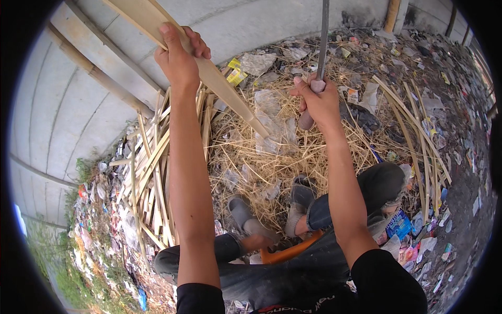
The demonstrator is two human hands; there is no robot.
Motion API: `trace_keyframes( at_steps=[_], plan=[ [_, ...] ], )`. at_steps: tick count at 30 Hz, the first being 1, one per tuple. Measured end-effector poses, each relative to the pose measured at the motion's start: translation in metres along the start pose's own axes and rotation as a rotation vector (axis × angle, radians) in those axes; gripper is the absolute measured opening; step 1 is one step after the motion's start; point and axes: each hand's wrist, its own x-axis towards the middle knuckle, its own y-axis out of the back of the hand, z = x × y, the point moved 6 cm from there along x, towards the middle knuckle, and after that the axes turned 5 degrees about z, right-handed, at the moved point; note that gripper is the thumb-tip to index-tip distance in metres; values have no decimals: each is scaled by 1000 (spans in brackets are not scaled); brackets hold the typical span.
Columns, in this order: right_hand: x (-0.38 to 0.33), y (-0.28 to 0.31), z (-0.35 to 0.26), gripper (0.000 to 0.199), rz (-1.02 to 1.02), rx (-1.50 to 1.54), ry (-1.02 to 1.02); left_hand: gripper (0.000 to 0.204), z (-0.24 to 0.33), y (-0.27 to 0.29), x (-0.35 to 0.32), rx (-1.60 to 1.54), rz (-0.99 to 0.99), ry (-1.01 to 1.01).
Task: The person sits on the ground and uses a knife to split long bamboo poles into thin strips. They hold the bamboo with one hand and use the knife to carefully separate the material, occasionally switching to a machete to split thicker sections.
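My left hand (180, 55) is closed around a long, pale bamboo strip (225, 94). The strip slants from the top left down toward the middle, its lower end over the straw-like shavings. In my right hand (319, 102) is a long-bladed knife (323, 39), held by its handle with the narrow dark blade pointing up. The blade stands apart from the strip. Under both hands lies a heap of thin bamboo shavings (303, 152), with clear plastic scraps among them.
Split bamboo strips (151, 178) are piled at the left, with more strips (418, 141) at the right. A concrete wall (78, 104) with poles rises behind. Litter covers the ground. My sandalled feet (246, 209) rest by the shavings, near an orange seat (293, 251).
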Motion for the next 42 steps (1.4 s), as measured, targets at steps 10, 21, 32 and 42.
trace_keyframes(
  at_steps=[10,21,32,42],
  plan=[
    [-153,-8,9,52,-94,338,-11,64,4,-13,-4,86,62,-54],
    [-173,6,75,57,-149,330,-536,60,10,22,-8,38,109,27],
    [-204,-23,156,64,-340,44,-891,64,16,36,-5,-3,143,56],
    [-173,-44,34,58,-132,400,116,64,11,39,-7,-10,125,56]
  ],
)
